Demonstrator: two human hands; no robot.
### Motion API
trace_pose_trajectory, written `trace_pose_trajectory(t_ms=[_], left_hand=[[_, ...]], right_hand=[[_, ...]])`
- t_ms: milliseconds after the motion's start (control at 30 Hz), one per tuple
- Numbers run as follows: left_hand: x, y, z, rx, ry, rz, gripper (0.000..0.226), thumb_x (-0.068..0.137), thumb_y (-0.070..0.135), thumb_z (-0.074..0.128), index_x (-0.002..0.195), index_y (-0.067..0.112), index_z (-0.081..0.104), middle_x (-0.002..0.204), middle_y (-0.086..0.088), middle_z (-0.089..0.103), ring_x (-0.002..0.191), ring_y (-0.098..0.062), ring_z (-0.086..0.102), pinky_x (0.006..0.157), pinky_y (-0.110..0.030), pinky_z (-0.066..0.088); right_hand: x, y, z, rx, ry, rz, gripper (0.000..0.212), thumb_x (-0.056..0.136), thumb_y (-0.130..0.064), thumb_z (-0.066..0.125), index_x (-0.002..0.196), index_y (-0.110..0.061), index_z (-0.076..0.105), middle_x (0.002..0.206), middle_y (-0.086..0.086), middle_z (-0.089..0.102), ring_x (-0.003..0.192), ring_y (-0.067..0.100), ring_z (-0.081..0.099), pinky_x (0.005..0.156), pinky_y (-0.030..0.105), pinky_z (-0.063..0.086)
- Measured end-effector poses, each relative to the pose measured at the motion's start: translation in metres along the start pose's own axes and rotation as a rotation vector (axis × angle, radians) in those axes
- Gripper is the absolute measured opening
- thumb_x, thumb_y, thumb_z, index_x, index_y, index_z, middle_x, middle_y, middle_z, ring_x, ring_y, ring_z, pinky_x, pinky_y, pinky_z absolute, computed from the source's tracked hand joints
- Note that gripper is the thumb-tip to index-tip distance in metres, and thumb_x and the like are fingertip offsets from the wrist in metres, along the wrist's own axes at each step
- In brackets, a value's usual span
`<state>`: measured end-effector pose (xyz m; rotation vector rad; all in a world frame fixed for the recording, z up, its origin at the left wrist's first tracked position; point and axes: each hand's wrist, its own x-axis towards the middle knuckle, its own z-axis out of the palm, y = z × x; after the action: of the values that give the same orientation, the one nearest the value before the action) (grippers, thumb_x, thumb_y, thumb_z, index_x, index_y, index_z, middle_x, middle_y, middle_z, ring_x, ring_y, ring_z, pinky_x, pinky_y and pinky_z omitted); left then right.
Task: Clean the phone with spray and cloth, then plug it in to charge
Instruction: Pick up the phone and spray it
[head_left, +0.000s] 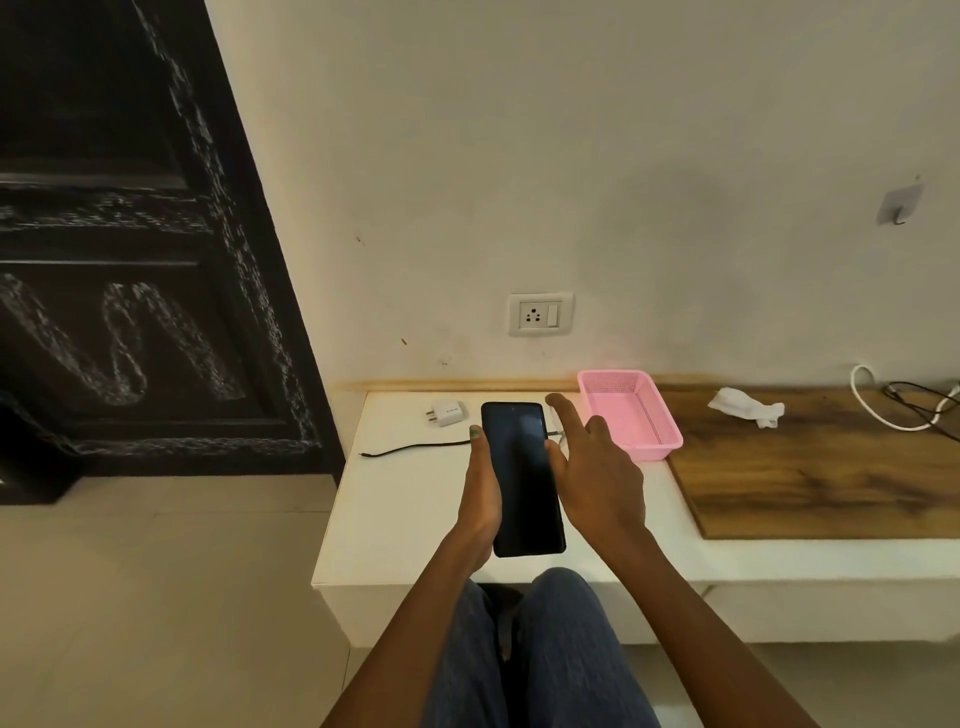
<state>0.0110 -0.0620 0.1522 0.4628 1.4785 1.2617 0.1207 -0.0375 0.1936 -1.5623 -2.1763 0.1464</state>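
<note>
The white counter (405, 499) runs along the wall, with a wood-grain board (821, 467) on its right part. A pink mesh basket (631, 413) sits at the board's left edge. The phone (522, 478) is a black slab with a dark, unlit screen facing up, held lengthwise above the counter's front half. The left hand (480, 499) has its grip closed along the phone's left edge, thumb lying up that side. The right hand (592, 467) is spread open, forefinger stretched forward; its thumb touches the phone's right edge. A crumpled white cloth (748, 408) lies on the board. A black cable (415, 448) trails left from behind the phone. A white charger plug (445, 411) lies just beyond it. A wall socket (540, 314) sits above.
</note>
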Motion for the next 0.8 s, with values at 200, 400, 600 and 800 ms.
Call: trace_pose_trajectory(t_ms=[200,400,600,800], left_hand=[[0.012,0.000,-0.011,-0.024,0.047,0.036,0.074,0.089,0.069,0.012,0.148,0.026,0.029,0.154,-0.003,0.033,0.138,-0.025,0.033,0.112,-0.042,0.025],[0.017,0.000,-0.018,0.011,0.064,0.019,0.074,0.090,0.069,0.009,0.147,0.028,0.031,0.152,-0.004,0.037,0.132,-0.024,0.042,0.103,-0.037,0.031],[0.019,-0.010,-0.021,-0.036,0.013,0.037,0.077,0.086,0.074,0.010,0.142,0.029,0.040,0.130,0.009,0.049,0.119,-0.017,0.050,0.099,-0.031,0.036],[0.024,-0.018,-0.025,-0.102,0.002,-0.032,0.073,0.092,0.066,0.012,0.119,0.020,0.062,0.098,-0.002,0.072,0.094,-0.022,0.066,0.080,-0.033,0.052]], right_hand=[[-0.040,0.002,0.007,0.022,-0.085,-0.049,0.049,0.097,-0.042,0.034,0.142,-0.044,0.014,0.120,0.001,0.054,0.081,0.011,0.062,0.071,0.022,0.051],[-0.073,-0.002,0.009,0.176,-0.073,-0.081,0.050,0.095,-0.045,0.035,0.141,-0.046,0.018,0.118,-0.007,0.053,0.084,0.003,0.058,0.074,0.011,0.045],[-0.044,-0.004,0.007,0.466,0.081,-0.077,0.057,0.093,-0.043,0.044,0.139,-0.054,0.013,0.102,-0.016,0.036,0.069,-0.004,0.053,0.052,0.003,0.034],[-0.002,0.026,0.033,0.681,0.125,0.047,0.058,0.096,-0.016,0.047,0.133,-0.049,0.018,0.143,0.001,0.034,0.107,0.012,0.056,0.077,0.020,0.053]])
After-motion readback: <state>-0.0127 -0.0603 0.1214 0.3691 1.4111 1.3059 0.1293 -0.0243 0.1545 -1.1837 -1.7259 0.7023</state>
